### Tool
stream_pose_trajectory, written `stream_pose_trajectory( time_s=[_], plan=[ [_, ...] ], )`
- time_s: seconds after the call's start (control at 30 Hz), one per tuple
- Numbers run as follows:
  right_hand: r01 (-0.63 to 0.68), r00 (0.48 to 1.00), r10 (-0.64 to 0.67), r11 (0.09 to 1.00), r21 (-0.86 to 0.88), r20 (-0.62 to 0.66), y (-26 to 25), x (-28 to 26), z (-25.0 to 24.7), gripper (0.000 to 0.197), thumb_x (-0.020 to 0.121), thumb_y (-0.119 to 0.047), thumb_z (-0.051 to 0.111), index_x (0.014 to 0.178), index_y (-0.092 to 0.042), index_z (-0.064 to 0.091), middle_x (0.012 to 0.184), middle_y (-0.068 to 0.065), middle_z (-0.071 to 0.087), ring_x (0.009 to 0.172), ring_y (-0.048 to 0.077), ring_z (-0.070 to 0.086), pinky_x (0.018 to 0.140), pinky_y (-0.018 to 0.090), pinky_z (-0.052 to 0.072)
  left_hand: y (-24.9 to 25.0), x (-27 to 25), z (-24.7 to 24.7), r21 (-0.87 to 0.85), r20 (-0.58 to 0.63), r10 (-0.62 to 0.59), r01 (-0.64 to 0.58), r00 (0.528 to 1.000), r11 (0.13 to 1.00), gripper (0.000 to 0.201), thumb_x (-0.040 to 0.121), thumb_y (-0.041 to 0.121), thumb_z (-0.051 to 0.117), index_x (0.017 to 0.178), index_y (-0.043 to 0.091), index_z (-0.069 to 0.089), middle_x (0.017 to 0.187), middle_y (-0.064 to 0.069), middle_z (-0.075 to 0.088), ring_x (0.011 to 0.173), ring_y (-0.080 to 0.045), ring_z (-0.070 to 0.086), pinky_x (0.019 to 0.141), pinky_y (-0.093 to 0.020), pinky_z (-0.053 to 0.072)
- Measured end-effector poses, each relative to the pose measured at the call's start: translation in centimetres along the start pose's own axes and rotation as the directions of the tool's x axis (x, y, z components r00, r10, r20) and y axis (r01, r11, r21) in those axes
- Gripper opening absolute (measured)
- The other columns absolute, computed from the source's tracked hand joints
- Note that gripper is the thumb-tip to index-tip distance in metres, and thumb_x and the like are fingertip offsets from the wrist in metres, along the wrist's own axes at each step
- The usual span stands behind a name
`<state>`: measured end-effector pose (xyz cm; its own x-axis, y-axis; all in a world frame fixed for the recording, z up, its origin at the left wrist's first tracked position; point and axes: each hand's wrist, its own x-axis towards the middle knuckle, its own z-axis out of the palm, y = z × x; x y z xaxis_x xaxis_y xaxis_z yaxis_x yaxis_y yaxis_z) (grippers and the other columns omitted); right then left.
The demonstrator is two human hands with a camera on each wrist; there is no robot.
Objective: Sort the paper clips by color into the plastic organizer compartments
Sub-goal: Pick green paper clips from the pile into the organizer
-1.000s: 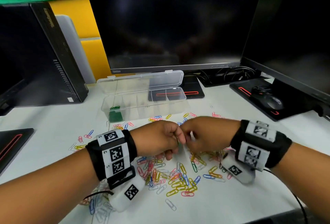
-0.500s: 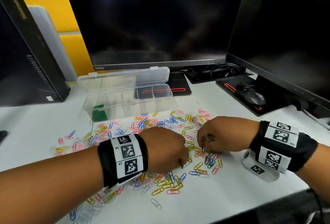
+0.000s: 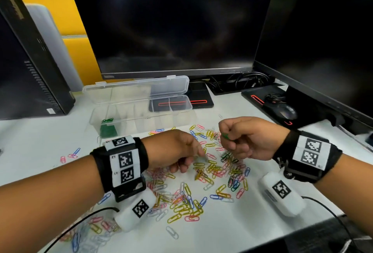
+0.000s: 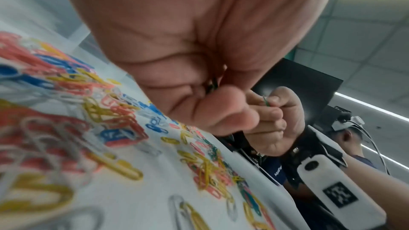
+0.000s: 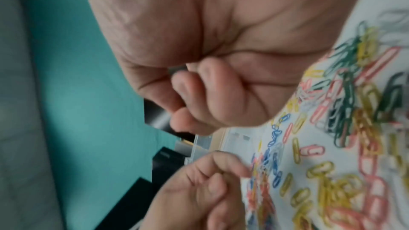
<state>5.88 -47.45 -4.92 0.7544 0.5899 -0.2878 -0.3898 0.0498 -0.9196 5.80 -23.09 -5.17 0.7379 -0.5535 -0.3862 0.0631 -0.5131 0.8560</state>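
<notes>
Half a second ago both hands were down in the pile; now the right hand has lifted clear of it, its grip clamped, thumb against forefinger, on a green clip, seen again from the left wrist as a thin green wire between the fingertips. The left hand has stayed low, just across from the right grip and nearer the person, fingers curled with the fingertips down among the paper clips. Its grip is together too: the left wrist view shows a dark clip tucked between thumb and fingers, its colour hard to read.

My judgement is that green is the colour being gathered, and one more clip is ready to go in. The plastic organizer stands open ahead and to the left of both grips, lid laid back, and only its leftmost compartment holds anything, a few green clips. Directly under the right grip lies a small knot of more green ones, so this colour is not finished, and the yellow, pink, blue and white are untouched. The task is at an early stage.

The bench is white and smooth, with clips strewn below and to the near side of both grips. Beyond the organizer stands a dark monitor, a second monitor off past the right grip with a mouse before it, and a black computer case far to the left, against a yellow and green wall
</notes>
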Motion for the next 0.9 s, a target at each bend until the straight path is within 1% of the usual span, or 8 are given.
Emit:
stream_pose_trajectory(
  time_s=[0.1, 0.2, 0.33, 0.43, 0.5, 0.67, 0.83, 0.9],
  plan=[
    [0.057, 0.998, -0.058, 0.992, 0.115, 0.006, 0.2, -0.7, -1.0, 0.017, 0.075, 0.003, 0.063, 0.076, -0.008, 0.05, 0.07, 0.018, 0.055, 0.038, 0.008, 0.037, 0.037, 0.016, 0.03, 0.9, 0.6, 1.1, 0.34, 0.097, 0.119, -0.145, 0.988, 0.929, 0.023, 0.103, 0.025, 0.052, 0.108, 0.027, 0.075, 0.086, 0.011, 0.07, 0.068, -0.001, 0.06, 0.064, -0.02, 0.048],
    [0.021, 0.995, -0.021, 1.0, -0.001, -0.097, 0.2, -1.2, -1.9, 0.019, 0.081, 0.006, 0.058, 0.093, -0.008, 0.061, 0.072, 0.02, 0.058, 0.041, 0.013, 0.044, 0.039, 0.018, 0.037, 2.0, 1.1, 3.1, 0.694, 0.228, 0.157, -0.274, 0.961, 0.665, 0.027, 0.099, 0.029, 0.055, 0.118, 0.04, 0.07, 0.115, 0.02, 0.069, 0.099, 0.0, 0.061, 0.093, -0.025, 0.049],
    [-0.137, 0.973, 0.041, 0.897, -0.421, -0.228, -0.1, -1.9, -2.4, 0.014, 0.068, -0.005, 0.058, 0.078, -0.014, 0.062, 0.067, 0.011, 0.052, 0.048, 0.015, 0.043, 0.044, 0.022, 0.033, 2.9, 1.6, 4.8, 0.873, 0.281, 0.237, -0.35, 0.93, 0.34, 0.046, 0.099, 0.022, 0.048, 0.134, 0.05, 0.055, 0.129, 0.014, 0.064, 0.114, -0.017, 0.059, 0.089, -0.029, 0.048],
    [-0.162, 0.984, 0.02, 0.503, -0.849, -0.176, -0.4, -2.9, -1.1, 0.007, 0.077, -0.008, 0.064, 0.076, -0.014, 0.066, 0.063, -0.006, 0.061, 0.054, 0.005, 0.049, 0.053, 0.023, 0.038, 3.2, 1.6, 4.9, 0.881, 0.282, 0.233, -0.347, 0.931, 0.321, 0.037, 0.098, 0.028, 0.052, 0.13, 0.043, 0.062, 0.124, 0.013, 0.066, 0.111, -0.016, 0.059, 0.083, -0.026, 0.043],
    [-0.127, 0.992, 0.032, 0.348, -0.929, -0.123, 0.1, -3.2, 0.0, 0.008, 0.084, -0.011, 0.066, 0.083, -0.017, 0.071, 0.06, -0.017, 0.061, 0.055, -0.001, 0.051, 0.058, 0.016, 0.039, 3.1, 1.6, 4.7, 0.882, 0.253, 0.206, -0.313, 0.945, 0.353, 0.03, 0.095, 0.031, 0.056, 0.121, 0.04, 0.068, 0.113, 0.012, 0.07, 0.099, -0.015, 0.059, 0.079, -0.026, 0.044],
    [-0.109, 0.993, 0.063, 0.121, -0.987, -0.102, 1.6, -2.5, 1.4, 0.007, 0.083, -0.032, 0.074, 0.09, -0.032, 0.073, 0.067, -0.031, 0.058, 0.064, -0.007, 0.053, 0.059, 0.01, 0.036, 3.0, 1.5, 4.7, 0.899, 0.197, 0.181, -0.251, 0.964, 0.358, 0.018, 0.092, 0.041, 0.059, 0.104, 0.033, 0.071, 0.093, 0.01, 0.068, 0.083, -0.014, 0.056, 0.076, -0.031, 0.05],
    [-0.076, 0.996, 0.041, 0.065, -0.995, -0.073, 1.6, -1.8, 1.6, 0.017, 0.092, -0.037, 0.065, 0.095, -0.021, 0.07, 0.079, -0.006, 0.062, 0.07, 0.015, 0.053, 0.067, 0.024, 0.045, 3.2, 1.7, 5.9, 0.912, 0.158, 0.165, -0.208, 0.974, 0.354, 0.032, 0.093, 0.057, 0.055, 0.098, 0.029, 0.071, 0.087, 0.006, 0.066, 0.078, -0.018, 0.06, 0.069, -0.03, 0.051],
    [-0.074, 0.997, 0.022, 0.083, -0.994, -0.072, 1.4, -1.8, 1.5, 0.02, 0.094, -0.035, 0.063, 0.087, -0.016, 0.063, 0.074, -0.005, 0.056, 0.066, 0.011, 0.045, 0.064, 0.023, 0.042, 3.1, 2.0, 6.2, 0.918, 0.119, 0.156, -0.168, 0.981, 0.359, 0.037, 0.091, 0.06, 0.056, 0.096, 0.027, 0.07, 0.085, 0.004, 0.065, 0.077, -0.019, 0.06, 0.062, -0.027, 0.044]
  ],
)
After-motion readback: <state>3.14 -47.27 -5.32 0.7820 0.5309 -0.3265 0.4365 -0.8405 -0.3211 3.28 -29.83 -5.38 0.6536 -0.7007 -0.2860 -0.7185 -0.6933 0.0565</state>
